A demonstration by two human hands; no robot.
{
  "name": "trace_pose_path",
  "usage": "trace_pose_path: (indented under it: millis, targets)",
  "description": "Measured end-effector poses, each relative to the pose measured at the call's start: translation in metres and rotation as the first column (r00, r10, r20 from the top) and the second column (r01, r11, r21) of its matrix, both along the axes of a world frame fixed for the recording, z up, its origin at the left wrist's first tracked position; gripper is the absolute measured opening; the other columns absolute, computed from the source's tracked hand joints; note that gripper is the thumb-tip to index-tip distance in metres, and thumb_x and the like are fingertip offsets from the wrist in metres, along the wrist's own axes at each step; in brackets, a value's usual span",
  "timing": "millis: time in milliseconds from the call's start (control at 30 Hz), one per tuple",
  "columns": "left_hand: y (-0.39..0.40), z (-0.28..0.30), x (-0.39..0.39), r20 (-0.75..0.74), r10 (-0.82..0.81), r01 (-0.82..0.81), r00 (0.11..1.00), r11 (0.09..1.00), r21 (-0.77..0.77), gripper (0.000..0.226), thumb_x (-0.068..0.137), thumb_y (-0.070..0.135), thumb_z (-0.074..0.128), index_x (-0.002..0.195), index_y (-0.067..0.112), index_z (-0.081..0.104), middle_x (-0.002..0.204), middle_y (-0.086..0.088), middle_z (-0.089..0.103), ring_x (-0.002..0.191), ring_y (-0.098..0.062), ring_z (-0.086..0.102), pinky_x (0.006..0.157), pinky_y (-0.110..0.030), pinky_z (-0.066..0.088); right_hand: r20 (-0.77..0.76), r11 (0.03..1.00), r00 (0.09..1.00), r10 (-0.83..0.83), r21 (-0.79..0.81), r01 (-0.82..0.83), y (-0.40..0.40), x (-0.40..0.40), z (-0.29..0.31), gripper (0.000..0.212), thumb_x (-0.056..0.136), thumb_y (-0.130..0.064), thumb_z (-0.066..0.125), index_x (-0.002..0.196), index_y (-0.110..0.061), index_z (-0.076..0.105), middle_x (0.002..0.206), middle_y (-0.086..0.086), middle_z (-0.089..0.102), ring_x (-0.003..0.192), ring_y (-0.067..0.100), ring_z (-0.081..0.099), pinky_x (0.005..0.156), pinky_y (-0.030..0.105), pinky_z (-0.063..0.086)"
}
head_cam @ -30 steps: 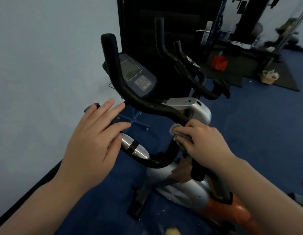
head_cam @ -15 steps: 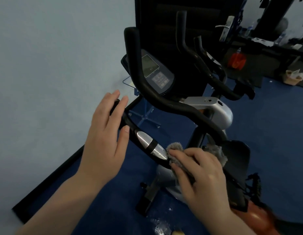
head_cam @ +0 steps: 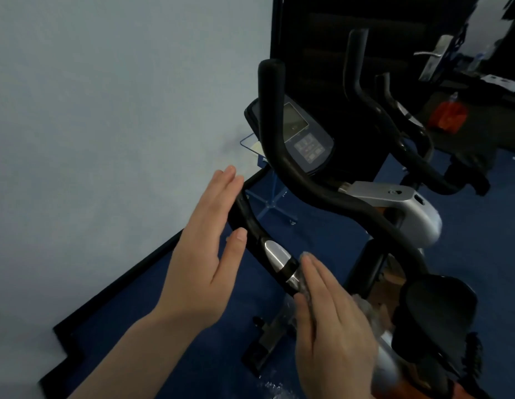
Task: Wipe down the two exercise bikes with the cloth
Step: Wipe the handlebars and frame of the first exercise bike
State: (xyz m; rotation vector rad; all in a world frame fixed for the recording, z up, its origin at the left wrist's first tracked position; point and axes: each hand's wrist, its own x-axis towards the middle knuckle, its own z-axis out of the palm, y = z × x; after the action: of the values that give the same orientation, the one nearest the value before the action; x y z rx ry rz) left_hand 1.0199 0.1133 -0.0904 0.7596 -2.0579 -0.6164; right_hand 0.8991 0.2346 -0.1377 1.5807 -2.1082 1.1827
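While the left hand [head_cam: 201, 254] hovers flat and empty beside the near bike's handlebar [head_cam: 250, 228], the right hand [head_cam: 334, 326] presses the soft, limp cloth [head_cam: 368, 309] against its slick chrome sensor [head_cam: 276, 254], best gripped bunched.

Black handlebar [head_cam: 282, 156] (silver band), seemingly grey cloth [head_cam: 365, 308], deep blue floor [head_cam: 466, 240], pale wall [head_cam: 106, 110].

Wall [head_cam: 106, 125] left, near bike [head_cam: 322, 197] beside it, second bike [head_cam: 394, 125] behind, floor [head_cam: 466, 226] beneath
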Motion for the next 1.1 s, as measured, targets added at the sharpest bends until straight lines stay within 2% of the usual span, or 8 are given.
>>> trace_pose_path:
  millis: [200,400,600,700,800,867,967,1100]
  targets:
    - [0.0,0.001,0.001,-0.016,-0.009,0.009,1.0,0.999,0.033,0.055,0.097,0.01,0.04,0.149,0.024,0.027,0.157,0.016,0.023,0.146,-0.007,0.016,0.115,-0.016,0.017,-0.142,0.997,0.99,0.016,0.078,-0.005,-0.044,0.017,0.028,0.038,0.097,-0.026,0.045,0.126,-0.008,0.061,0.122,0.005,0.067,0.103,0.013,0.068,0.082,0.02,0.052]
    - [-0.007,0.009,0.018,-0.008,-0.088,0.089,0.996,0.993,0.083,0.051,0.098,0.02,0.036,0.146,0.034,0.03,0.153,0.021,0.03,0.143,-0.002,0.025,0.112,-0.017,0.025,-0.04,0.984,0.999,0.027,0.179,-0.02,-0.071,0.027,0.054,0.038,0.096,-0.029,0.047,0.122,-0.009,0.064,0.112,0.004,0.072,0.085,0.016,0.073,0.061,0.022,0.054]
    - [-0.006,0.01,0.018,-0.03,-0.066,0.068,0.997,0.994,0.084,0.046,0.099,0.019,0.035,0.145,0.026,0.036,0.151,0.017,0.036,0.141,-0.003,0.03,0.111,-0.015,0.027,0.278,0.97,0.954,0.112,0.179,-0.166,-0.087,0.033,0.072,0.068,0.088,-0.05,0.01,0.14,-0.026,0.046,0.133,-0.01,0.059,0.115,0.008,0.059,0.082,0.014,0.032]
    - [-0.004,0.01,0.017,-0.097,-0.047,0.059,0.994,0.991,0.123,0.043,0.101,0.018,0.036,0.144,0.022,0.04,0.148,0.014,0.042,0.138,-0.005,0.036,0.111,-0.022,0.032,0.47,0.973,0.868,0.16,0.072,-0.218,-0.098,0.032,0.08,0.066,0.088,-0.057,0.009,0.13,-0.032,0.054,0.113,-0.011,0.069,0.102,0.004,0.062,0.091,0.024,0.046]
    - [-0.001,0.011,0.015,-0.158,-0.024,0.049,0.987,0.986,0.157,0.041,0.101,0.018,0.037,0.141,0.02,0.044,0.147,0.013,0.044,0.138,-0.005,0.036,0.112,-0.025,0.032,0.652,0.96,0.717,0.245,-0.058,-0.274,-0.113,0.027,0.087,0.041,0.1,-0.041,0.025,0.107,-0.032,0.065,0.092,-0.012,0.072,0.088,0.0,0.066,0.085,0.033,0.054]
    - [0.002,0.01,0.012,-0.17,0.009,0.017,0.985,0.988,0.153,0.042,0.1,0.023,0.036,0.141,0.02,0.044,0.148,0.012,0.042,0.14,-0.006,0.033,0.113,-0.027,0.029,0.713,0.947,0.64,0.284,-0.106,-0.302,-0.121,0.023,0.092,0.039,0.102,-0.035,0.032,0.094,-0.026,0.069,0.085,-0.009,0.074,0.083,0.002,0.069,0.082,0.034,0.057]
    - [0.009,0.004,0.008,-0.17,0.036,-0.01,0.985,0.989,0.151,0.048,0.099,0.027,0.032,0.146,0.019,0.036,0.153,0.01,0.034,0.144,-0.008,0.026,0.116,-0.03,0.024,0.681,0.946,0.673,0.288,-0.092,-0.312,-0.121,0.022,0.093,0.039,0.102,-0.035,0.034,0.09,-0.024,0.07,0.08,-0.008,0.074,0.079,0.002,0.069,0.079,0.033,0.057]
    - [0.02,-0.006,0.0,-0.208,0.008,0.025,0.978,0.987,0.156,0.05,0.101,0.027,0.026,0.151,0.022,0.021,0.159,0.01,0.022,0.146,-0.009,0.019,0.118,-0.025,0.018,0.555,0.971,0.811,0.187,0.021,-0.238,-0.108,0.03,0.085,0.037,0.097,-0.044,0.03,0.104,-0.031,0.064,0.087,-0.013,0.07,0.079,0.001,0.064,0.071,0.021,0.047]
